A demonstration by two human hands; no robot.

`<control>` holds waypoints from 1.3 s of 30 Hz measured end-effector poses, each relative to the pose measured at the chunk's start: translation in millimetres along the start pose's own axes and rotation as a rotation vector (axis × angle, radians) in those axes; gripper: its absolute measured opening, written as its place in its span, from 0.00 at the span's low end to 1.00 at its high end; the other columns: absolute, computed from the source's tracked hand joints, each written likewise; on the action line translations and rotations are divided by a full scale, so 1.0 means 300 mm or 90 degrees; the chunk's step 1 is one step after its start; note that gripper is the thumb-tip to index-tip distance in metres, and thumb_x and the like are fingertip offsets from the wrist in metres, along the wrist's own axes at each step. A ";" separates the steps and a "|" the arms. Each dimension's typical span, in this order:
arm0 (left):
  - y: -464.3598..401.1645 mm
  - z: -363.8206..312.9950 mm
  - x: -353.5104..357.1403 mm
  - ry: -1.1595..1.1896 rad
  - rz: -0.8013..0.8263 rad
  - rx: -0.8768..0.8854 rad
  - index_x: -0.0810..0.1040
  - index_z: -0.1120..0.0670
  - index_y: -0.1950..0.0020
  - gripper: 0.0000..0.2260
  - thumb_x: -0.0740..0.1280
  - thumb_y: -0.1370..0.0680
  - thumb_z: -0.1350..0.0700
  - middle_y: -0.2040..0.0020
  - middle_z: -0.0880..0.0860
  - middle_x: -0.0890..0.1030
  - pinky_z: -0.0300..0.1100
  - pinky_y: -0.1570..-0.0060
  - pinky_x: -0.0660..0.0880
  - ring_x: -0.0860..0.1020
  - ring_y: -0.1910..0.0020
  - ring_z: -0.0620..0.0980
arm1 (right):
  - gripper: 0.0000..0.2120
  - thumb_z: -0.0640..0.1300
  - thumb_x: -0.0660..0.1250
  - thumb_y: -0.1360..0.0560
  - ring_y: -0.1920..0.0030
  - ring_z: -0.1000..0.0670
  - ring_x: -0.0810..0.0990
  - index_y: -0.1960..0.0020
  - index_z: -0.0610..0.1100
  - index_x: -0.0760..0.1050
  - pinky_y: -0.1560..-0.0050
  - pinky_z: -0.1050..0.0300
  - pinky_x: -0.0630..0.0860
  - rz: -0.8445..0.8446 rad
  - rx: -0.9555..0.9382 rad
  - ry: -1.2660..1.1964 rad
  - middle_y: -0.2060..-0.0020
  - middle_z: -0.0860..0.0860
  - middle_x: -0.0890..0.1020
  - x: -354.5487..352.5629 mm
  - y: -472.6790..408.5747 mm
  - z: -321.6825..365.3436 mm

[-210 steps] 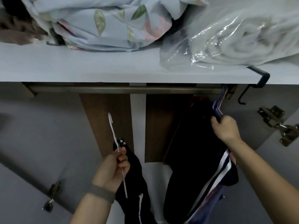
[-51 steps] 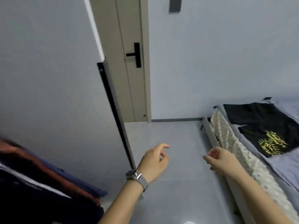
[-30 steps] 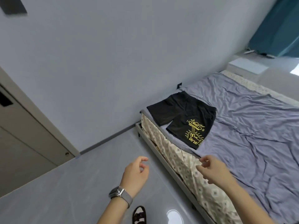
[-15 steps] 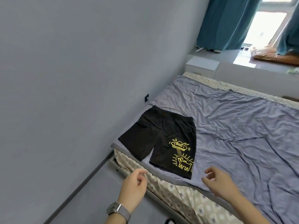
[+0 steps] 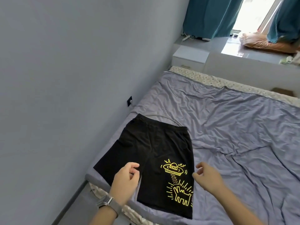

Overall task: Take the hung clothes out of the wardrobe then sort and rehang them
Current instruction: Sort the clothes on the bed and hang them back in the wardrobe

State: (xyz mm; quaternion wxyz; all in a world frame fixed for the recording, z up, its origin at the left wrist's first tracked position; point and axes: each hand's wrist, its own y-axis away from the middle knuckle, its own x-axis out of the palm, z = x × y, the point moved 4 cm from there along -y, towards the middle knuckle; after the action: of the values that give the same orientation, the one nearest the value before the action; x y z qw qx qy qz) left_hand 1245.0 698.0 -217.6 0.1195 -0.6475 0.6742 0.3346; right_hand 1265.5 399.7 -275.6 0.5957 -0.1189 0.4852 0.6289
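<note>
The black shorts (yellow print on one leg) lie flat on the bed near its corner. The left hand and right hand hover over the hems, fingers loosely curled, holding nothing.

Shorts on bed, beside wall

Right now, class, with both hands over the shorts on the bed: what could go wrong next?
1. The black shorts lie at the bed's near corner; a careless pull may slide them off.
2. Left hand and right hand hold nothing, so a one-sided grip could bunch the flat fabric.
</note>
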 end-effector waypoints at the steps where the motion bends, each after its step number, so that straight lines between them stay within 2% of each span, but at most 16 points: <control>1: -0.058 0.009 0.000 -0.001 0.006 0.002 0.75 0.49 0.44 0.09 0.62 0.22 0.58 0.60 0.46 0.79 0.28 0.61 0.73 0.79 0.60 0.43 | 0.15 0.51 0.67 0.28 0.58 0.54 0.79 0.43 0.51 0.70 0.55 0.54 0.79 -0.002 0.008 -0.001 0.56 0.58 0.77 0.014 -0.046 0.004; 6: -0.309 0.096 0.065 -0.014 0.072 -0.004 0.74 0.45 0.46 0.08 0.63 0.22 0.57 0.56 0.44 0.79 0.25 0.59 0.71 0.77 0.56 0.39 | 0.17 0.47 0.67 0.27 0.54 0.55 0.77 0.40 0.47 0.70 0.54 0.59 0.73 -0.013 0.060 -0.022 0.56 0.56 0.77 0.167 -0.241 -0.034; 10: -0.480 0.207 0.162 -0.020 0.095 -0.022 0.74 0.43 0.48 0.09 0.63 0.22 0.57 0.54 0.46 0.78 0.26 0.57 0.71 0.77 0.55 0.40 | 0.20 0.45 0.67 0.27 0.51 0.54 0.75 0.36 0.45 0.69 0.50 0.62 0.71 0.011 0.102 -0.034 0.49 0.52 0.77 0.384 -0.375 -0.122; 14: -0.656 0.288 0.244 -0.019 0.054 -0.030 0.74 0.44 0.46 0.09 0.63 0.22 0.57 0.52 0.45 0.77 0.26 0.59 0.71 0.76 0.53 0.39 | 0.21 0.47 0.66 0.27 0.45 0.54 0.77 0.35 0.49 0.67 0.43 0.57 0.74 -0.017 0.124 -0.038 0.43 0.54 0.78 0.493 -0.565 -0.186; 17: -0.763 0.349 0.321 -0.006 0.028 -0.045 0.74 0.43 0.46 0.09 0.63 0.22 0.56 0.51 0.44 0.77 0.27 0.60 0.71 0.76 0.52 0.39 | 0.20 0.47 0.65 0.26 0.48 0.55 0.78 0.35 0.49 0.67 0.45 0.55 0.76 -0.079 0.069 -0.030 0.43 0.56 0.76 0.509 -0.749 -0.196; 21: -0.854 0.417 0.438 0.022 0.010 -0.070 0.75 0.42 0.46 0.08 0.63 0.22 0.56 0.51 0.44 0.78 0.27 0.61 0.71 0.76 0.53 0.38 | 0.20 0.42 0.65 0.24 0.38 0.50 0.71 0.33 0.44 0.68 0.38 0.56 0.70 -0.154 -0.068 0.054 0.40 0.51 0.75 0.489 -0.987 -0.182; 26: -0.913 0.451 0.552 0.041 -0.003 -0.098 0.75 0.42 0.48 0.09 0.64 0.22 0.56 0.52 0.44 0.78 0.26 0.61 0.70 0.76 0.53 0.38 | 0.23 0.42 0.65 0.26 0.34 0.46 0.67 0.32 0.41 0.67 0.31 0.52 0.65 -0.165 -0.169 0.187 0.37 0.47 0.73 0.450 -1.230 -0.190; 31: -0.957 0.459 0.576 0.057 -0.036 -0.130 0.76 0.42 0.50 0.10 0.65 0.23 0.59 0.54 0.48 0.80 0.25 0.59 0.72 0.78 0.55 0.41 | 0.32 0.50 0.63 0.24 0.29 0.43 0.61 0.25 0.39 0.57 0.27 0.52 0.58 -0.118 -0.153 0.302 0.30 0.43 0.65 0.420 -1.442 -0.188; 33: -0.981 0.461 0.574 0.058 -0.048 -0.134 0.76 0.42 0.50 0.10 0.65 0.23 0.59 0.54 0.48 0.80 0.23 0.57 0.71 0.78 0.55 0.43 | 0.38 0.55 0.64 0.25 0.27 0.42 0.58 0.24 0.39 0.51 0.26 0.51 0.57 -0.102 -0.131 0.309 0.27 0.43 0.60 0.401 -1.516 -0.176; 36: -1.019 0.462 0.570 0.062 -0.059 -0.139 0.75 0.42 0.49 0.10 0.65 0.23 0.58 0.54 0.47 0.79 0.27 0.59 0.72 0.77 0.54 0.41 | 0.49 0.60 0.67 0.28 0.25 0.43 0.55 0.23 0.38 0.43 0.25 0.49 0.54 -0.072 -0.133 0.341 0.24 0.43 0.54 0.385 -1.618 -0.149; 37: -1.029 0.466 0.569 0.063 -0.062 -0.138 0.75 0.42 0.49 0.10 0.64 0.23 0.58 0.53 0.45 0.79 0.28 0.60 0.72 0.77 0.54 0.40 | 0.52 0.61 0.68 0.29 0.25 0.43 0.55 0.23 0.39 0.40 0.25 0.49 0.54 -0.049 -0.128 0.341 0.24 0.44 0.54 0.380 -1.647 -0.136; 39: -1.040 0.479 0.572 0.074 -0.067 -0.150 0.75 0.41 0.49 0.10 0.64 0.23 0.57 0.53 0.43 0.79 0.29 0.61 0.72 0.78 0.54 0.39 | 0.56 0.62 0.72 0.33 0.26 0.43 0.60 0.23 0.40 0.40 0.28 0.49 0.59 0.001 -0.104 0.317 0.25 0.45 0.59 0.374 -1.690 -0.111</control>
State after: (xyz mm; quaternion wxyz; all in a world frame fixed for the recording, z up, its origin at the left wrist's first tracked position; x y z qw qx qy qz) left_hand 1480.4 668.5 -519.3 0.0208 -0.7098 0.6013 0.3663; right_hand 1660.4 354.2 -611.4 0.4460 -0.3175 0.5648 0.6175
